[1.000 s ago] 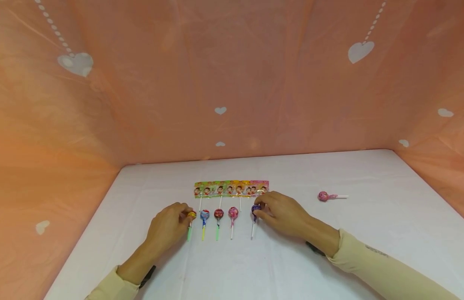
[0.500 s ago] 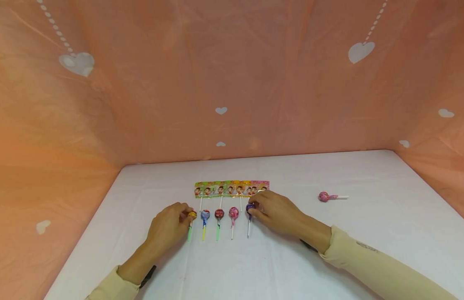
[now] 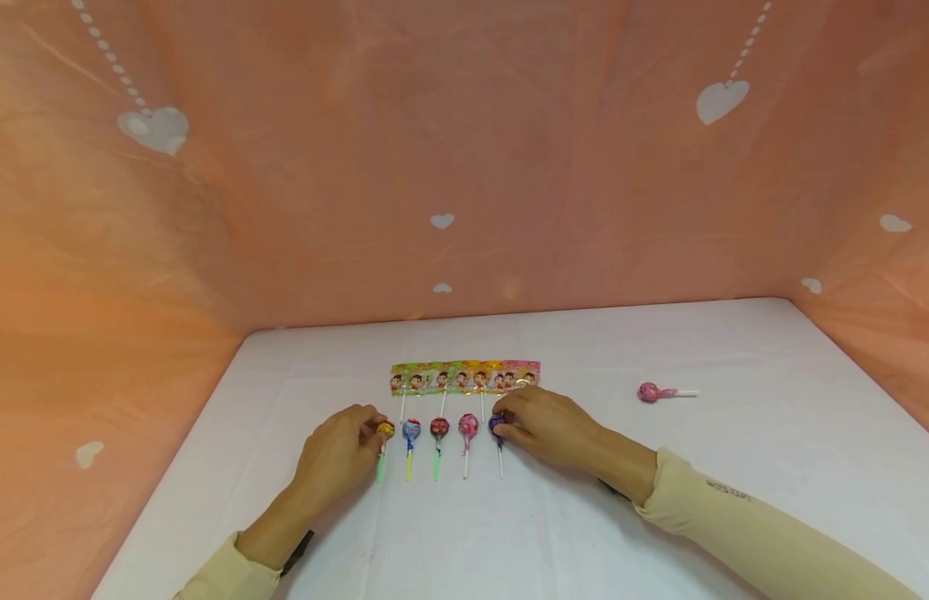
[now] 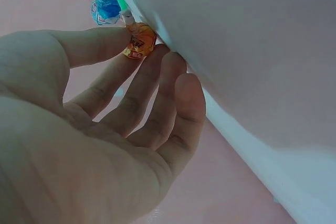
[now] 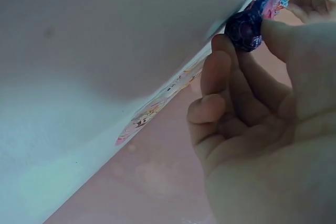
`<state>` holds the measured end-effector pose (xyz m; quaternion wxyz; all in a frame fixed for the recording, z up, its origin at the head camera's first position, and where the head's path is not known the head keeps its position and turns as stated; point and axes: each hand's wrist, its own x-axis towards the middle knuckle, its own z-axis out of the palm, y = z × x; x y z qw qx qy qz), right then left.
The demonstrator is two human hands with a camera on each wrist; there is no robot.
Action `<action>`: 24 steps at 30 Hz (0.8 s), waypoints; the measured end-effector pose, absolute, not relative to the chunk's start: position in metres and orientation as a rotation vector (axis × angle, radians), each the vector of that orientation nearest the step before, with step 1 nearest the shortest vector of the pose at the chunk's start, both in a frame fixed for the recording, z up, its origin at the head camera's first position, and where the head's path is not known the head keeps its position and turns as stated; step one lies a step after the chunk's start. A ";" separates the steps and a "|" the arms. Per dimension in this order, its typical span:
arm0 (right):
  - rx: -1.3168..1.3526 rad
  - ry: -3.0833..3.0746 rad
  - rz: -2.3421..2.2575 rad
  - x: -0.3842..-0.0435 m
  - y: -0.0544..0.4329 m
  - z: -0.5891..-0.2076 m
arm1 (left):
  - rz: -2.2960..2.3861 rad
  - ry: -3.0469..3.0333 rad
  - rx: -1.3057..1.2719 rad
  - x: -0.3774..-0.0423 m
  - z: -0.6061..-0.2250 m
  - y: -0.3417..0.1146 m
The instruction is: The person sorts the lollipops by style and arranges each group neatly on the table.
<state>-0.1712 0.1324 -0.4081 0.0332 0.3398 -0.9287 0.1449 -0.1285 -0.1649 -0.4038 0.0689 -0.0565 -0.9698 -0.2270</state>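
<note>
At the left end of a row of lollipops, my left hand pinches the head of a yellow-orange lollipop with a green stick. My right hand holds a dark purple lollipop by its head between thumb and fingers at the row's right end, its white stick pointing toward me. Between the hands lie a blue lollipop with a yellow stick, a dark red lollipop with a green stick, and a pink lollipop with a white stick.
Behind the row lies a strip of flat packets in green, orange and pink, with white sticks below it. Another pink lollipop lies on its side at the right of the white table. An orange cloth wall surrounds the table's back and sides.
My right hand has slid the purple lollipop left, closer to the pink one in the row. The left hand stays on the yellow-orange lollipop.
</note>
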 end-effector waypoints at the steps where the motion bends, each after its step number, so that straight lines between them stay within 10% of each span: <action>1: 1.048 -2.853 0.451 -0.171 0.132 -0.408 | -0.686 -2.918 -0.169 -0.129 -0.404 -0.165; 24: 1.031 -2.835 0.395 -0.166 0.148 -0.402 | -0.681 -2.917 -0.177 -0.129 -0.405 -0.165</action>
